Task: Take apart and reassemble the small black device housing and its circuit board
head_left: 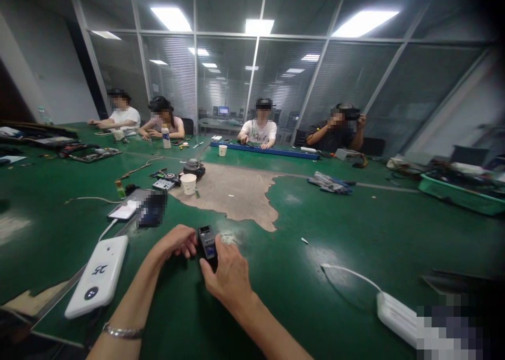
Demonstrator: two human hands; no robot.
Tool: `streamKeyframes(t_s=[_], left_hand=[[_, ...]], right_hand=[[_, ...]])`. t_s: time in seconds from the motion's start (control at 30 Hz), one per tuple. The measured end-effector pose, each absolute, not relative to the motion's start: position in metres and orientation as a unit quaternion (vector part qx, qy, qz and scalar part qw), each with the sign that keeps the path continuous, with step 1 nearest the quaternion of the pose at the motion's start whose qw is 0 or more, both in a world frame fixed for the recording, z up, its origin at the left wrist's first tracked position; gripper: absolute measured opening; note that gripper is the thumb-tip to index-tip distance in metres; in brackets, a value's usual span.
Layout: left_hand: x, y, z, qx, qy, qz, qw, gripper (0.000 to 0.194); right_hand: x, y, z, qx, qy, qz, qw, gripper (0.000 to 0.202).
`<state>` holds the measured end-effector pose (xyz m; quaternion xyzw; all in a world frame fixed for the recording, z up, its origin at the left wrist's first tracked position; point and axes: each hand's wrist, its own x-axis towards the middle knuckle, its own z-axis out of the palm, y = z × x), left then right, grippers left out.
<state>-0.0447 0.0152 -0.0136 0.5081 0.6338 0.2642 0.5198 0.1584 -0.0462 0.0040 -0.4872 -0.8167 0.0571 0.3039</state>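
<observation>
A small black box-shaped device (206, 239) with a little screen on its near end rests on the green table in front of me. My right hand (231, 270) grips it from the right, the thumb at its near end and the fingers along its right side. Just left of the device is my left hand (182, 241), its fingers loosely bent and apart, holding nothing I can see. Whether its fingertips touch the device I cannot tell.
White power banks (98, 276) with cables lie at left and right. Beyond my hands stand a paper cup (188, 184) and electronic parts. Gloves (329, 182) lie farther right, near a green basket (460, 194). Several people sit across the table (276, 276).
</observation>
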Motion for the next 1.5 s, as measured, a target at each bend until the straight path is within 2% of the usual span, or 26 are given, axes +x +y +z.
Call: streamKeyframes(t_s=[0.1,0.3,0.47,0.6,0.8,0.93,1.0,1.13,1.33,1.5], left_hand=[[-0.043,0.014,-0.011,0.516,0.629,0.260,0.520,0.035],[-0.039,0.011,-0.006,0.516,0.633,0.251,0.520,0.039],[-0.039,0.012,-0.008,0.513,0.636,0.259,0.516,0.038],[-0.038,0.011,-0.007,0.517,0.631,0.262,0.517,0.038],[-0.040,0.011,-0.006,0.517,0.630,0.261,0.517,0.037],[-0.042,0.012,-0.008,0.516,0.623,0.263,0.525,0.034],[-0.042,0.012,-0.008,0.515,0.624,0.260,0.527,0.034],[-0.042,0.012,-0.008,0.515,0.625,0.255,0.529,0.033],[-0.041,0.012,-0.010,0.515,0.632,0.248,0.523,0.033],[-0.042,0.013,-0.011,0.519,0.626,0.251,0.525,0.032]], right_hand=[[0.159,-0.045,0.000,-0.486,-0.814,0.064,0.312,0.064],[0.160,-0.043,-0.008,-0.488,-0.819,0.056,0.296,0.057],[0.161,-0.042,-0.012,-0.499,-0.814,0.059,0.293,0.062],[0.160,-0.042,-0.012,-0.516,-0.803,0.078,0.288,0.053],[0.161,-0.041,0.008,-0.503,-0.776,0.136,0.355,0.039],[0.171,-0.032,0.022,-0.504,-0.757,0.136,0.392,0.037],[0.180,-0.025,0.025,-0.534,-0.743,0.133,0.379,0.036],[0.196,-0.014,0.021,-0.597,-0.735,0.118,0.298,0.031],[0.203,-0.012,0.011,-0.620,-0.757,0.066,0.195,0.030],[0.206,-0.015,0.012,-0.585,-0.787,0.052,0.189,0.044]])
